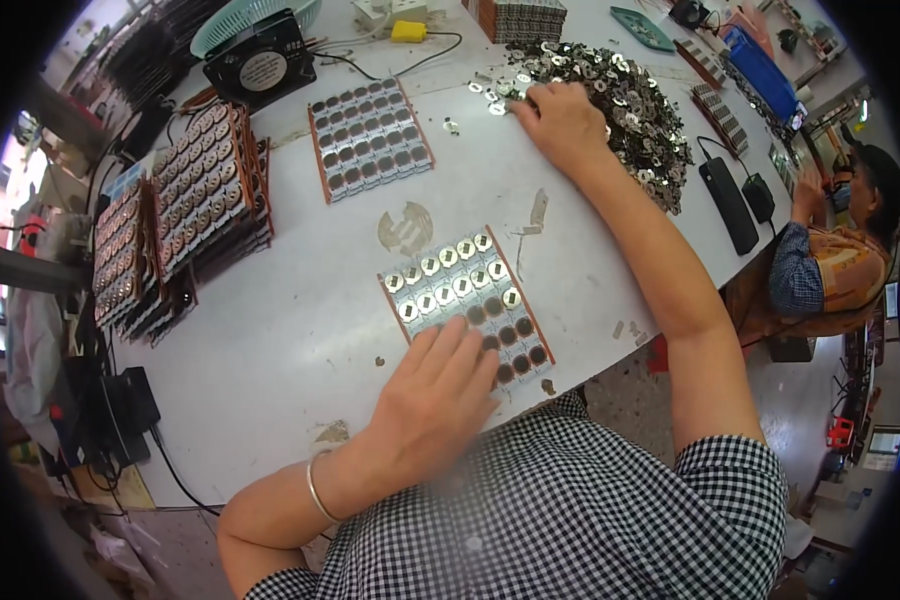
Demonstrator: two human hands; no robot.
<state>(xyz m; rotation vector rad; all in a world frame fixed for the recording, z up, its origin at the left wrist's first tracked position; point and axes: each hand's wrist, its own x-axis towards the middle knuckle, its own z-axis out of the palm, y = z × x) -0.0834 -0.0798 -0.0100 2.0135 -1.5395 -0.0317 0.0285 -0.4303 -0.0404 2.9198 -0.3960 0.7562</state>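
In front of me lies a panel of small circuit boards (pixel 460 283) in rows. Its far rows carry shiny round metal discs, while dark round spots show in the nearer rows at the right. My left hand (pixel 432 395) rests over the panel's near left part, fingers stretched out, hiding the rows beneath. At the left edge of a big heap of loose metal discs (pixel 640 125), my right hand (pixel 568 122) has its fingers bent down and closed among the pieces. What its fingertips hold is hidden. A few loose discs (pixel 497 108) lie beside its fingers.
Another panel with dark spots (pixel 372 140) lies farther off. Stacked panels (pixel 205 185) stand at the left by a black fan (pixel 263 66). A black power bank-like box (pixel 729 205) lies near the right edge. A co-worker (pixel 835 245) sits at the right.
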